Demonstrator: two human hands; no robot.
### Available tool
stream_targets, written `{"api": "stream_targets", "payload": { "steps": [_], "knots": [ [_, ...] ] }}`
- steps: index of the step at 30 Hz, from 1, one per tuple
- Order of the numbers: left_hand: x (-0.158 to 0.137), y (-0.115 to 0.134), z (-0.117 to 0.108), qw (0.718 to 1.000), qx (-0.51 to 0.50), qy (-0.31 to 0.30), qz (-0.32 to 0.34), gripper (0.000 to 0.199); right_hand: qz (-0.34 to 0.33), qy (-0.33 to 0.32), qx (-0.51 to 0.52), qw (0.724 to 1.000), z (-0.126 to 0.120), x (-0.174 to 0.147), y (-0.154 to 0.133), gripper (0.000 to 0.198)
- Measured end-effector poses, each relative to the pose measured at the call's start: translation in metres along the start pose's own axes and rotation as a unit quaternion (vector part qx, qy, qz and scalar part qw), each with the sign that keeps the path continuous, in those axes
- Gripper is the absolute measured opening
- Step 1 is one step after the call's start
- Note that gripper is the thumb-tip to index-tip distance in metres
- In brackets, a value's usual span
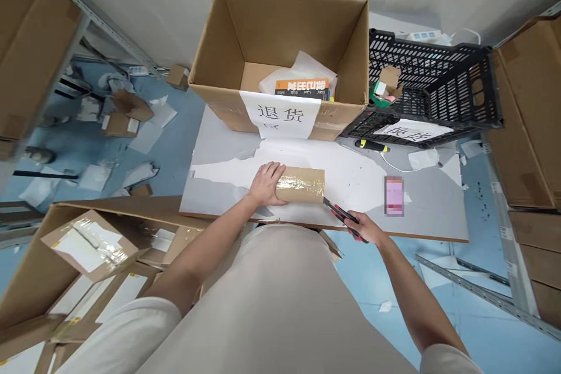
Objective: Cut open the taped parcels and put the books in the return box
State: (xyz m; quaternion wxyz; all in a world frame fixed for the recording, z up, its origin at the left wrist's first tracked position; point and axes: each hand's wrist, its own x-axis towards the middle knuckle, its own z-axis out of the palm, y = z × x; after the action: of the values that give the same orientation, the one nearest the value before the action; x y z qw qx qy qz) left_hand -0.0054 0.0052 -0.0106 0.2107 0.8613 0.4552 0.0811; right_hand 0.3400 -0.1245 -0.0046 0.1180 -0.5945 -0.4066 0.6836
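Note:
A small brown cardboard box [300,185], banded with shiny clear tape, lies on the white table [210,187] in front of me. Across its left end rests my left hand [266,184], fingers wrapped over the edge. My right hand [364,228] is closed around a red and black utility knife [339,212]. The tip of the knife meets the box's lower right corner; whether the blade cuts in cannot be made out.
Behind the small box stands a large open carton [223,108] with a handwritten sheet. Right of it is a black plastic crate [473,82]. A yellow and black tool [371,145] and a pixelated pink rectangle [394,196] lie on the table. Taped parcels [94,242] fill a carton at left.

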Motion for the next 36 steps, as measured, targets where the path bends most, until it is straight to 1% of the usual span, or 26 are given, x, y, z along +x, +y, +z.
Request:
{"api": "stream_targets", "payload": {
  "steps": [2,3,5,6,8,9,11,13,15,18,20,21,23,24,25,26,27,29,30,32,34,36],
  "knots": [
    [-0.001,0.001,0.000,1.000,0.008,0.002,-0.002,0.114,-0.015,0.035,0.015,0.999,-0.004,-0.007,0.009,0.038],
    [-0.002,0.001,0.000,1.000,0.013,0.003,-0.002,0.116,-0.028,0.067,0.022,0.997,-0.005,-0.007,0.013,0.038],
    [-0.005,0.004,0.000,1.000,0.027,0.006,-0.001,0.115,-0.050,0.161,0.022,0.985,-0.003,0.000,0.018,0.038],
    [-0.007,0.005,0.000,0.999,0.037,0.006,0.001,0.112,-0.053,0.215,0.010,0.975,0.000,0.008,0.019,0.039],
    [-0.012,0.010,0.001,0.998,0.058,-0.001,0.008,0.099,-0.049,0.311,-0.040,0.948,0.010,0.030,0.021,0.043],
    [-0.014,0.012,0.002,0.998,0.067,-0.005,0.011,0.091,-0.042,0.348,-0.074,0.933,0.017,0.044,0.022,0.045],
    [-0.021,0.018,0.006,0.997,0.078,-0.011,0.015,0.076,-0.022,0.398,-0.144,0.906,0.032,0.070,0.025,0.049],
    [-0.028,0.022,0.012,0.997,0.079,-0.008,0.021,0.064,0.001,0.422,-0.198,0.884,0.046,0.091,0.031,0.055],
    [-0.034,0.025,0.018,0.997,0.076,0.001,0.031,0.054,0.015,0.431,-0.230,0.872,0.057,0.104,0.037,0.060],
    [-0.039,0.025,0.028,0.996,0.073,0.020,0.041,0.048,0.010,0.433,-0.268,0.861,0.061,0.106,0.038,0.063],
    [-0.041,0.024,0.033,0.996,0.070,0.031,0.043,0.048,-0.005,0.450,-0.285,0.847,0.055,0.100,0.026,0.064],
    [-0.042,0.023,0.035,0.996,0.065,0.036,0.045,0.047,-0.024,0.467,-0.286,0.837,0.051,0.096,0.015,0.064],
    [-0.044,0.022,0.039,0.997,0.051,0.038,0.050,0.047,-0.095,0.489,-0.287,0.818,0.042,0.089,-0.014,0.063],
    [-0.045,0.021,0.040,0.997,0.044,0.036,0.050,0.047,-0.145,0.480,-0.297,0.813,0.040,0.086,-0.031,0.062],
    [-0.046,0.021,0.042,0.997,0.038,0.034,0.050,0.047,-0.199,0.440,-0.324,0.814,0.039,0.085,-0.048,0.063],
    [-0.047,0.020,0.044,0.998,0.035,0.033,0.049,0.047,-0.248,0.375,-0.363,0.816,0.039,0.085,-0.065,0.063],
    [-0.047,0.020,0.045,0.998,0.035,0.032,0.048,0.047,-0.285,0.309,-0.404,0.812,0.041,0.087,-0.079,0.063],
    [-0.048,0.020,0.047,0.997,0.039,0.034,0.050,0.047,-0.318,0.208,-0.468,0.798,0.048,0.094,-0.101,0.061],
    [-0.048,0.020,0.048,0.997,0.041,0.037,0.054,0.047,-0.321,0.177,-0.488,0.792,0.052,0.097,-0.109,0.058],
    [-0.048,0.020,0.049,0.996,0.046,0.048,0.066,0.046,-0.306,0.144,-0.513,0.789,0.054,0.104,-0.121,0.047],
    [-0.049,0.020,0.052,0.994,0.051,0.062,0.080,0.046,-0.260,0.133,-0.530,0.796,0.047,0.108,-0.132,0.035],
    [-0.051,0.021,0.056,0.991,0.060,0.080,0.087,0.045,-0.197,0.145,-0.542,0.804,0.035,0.113,-0.144,0.035]
  ]
}}
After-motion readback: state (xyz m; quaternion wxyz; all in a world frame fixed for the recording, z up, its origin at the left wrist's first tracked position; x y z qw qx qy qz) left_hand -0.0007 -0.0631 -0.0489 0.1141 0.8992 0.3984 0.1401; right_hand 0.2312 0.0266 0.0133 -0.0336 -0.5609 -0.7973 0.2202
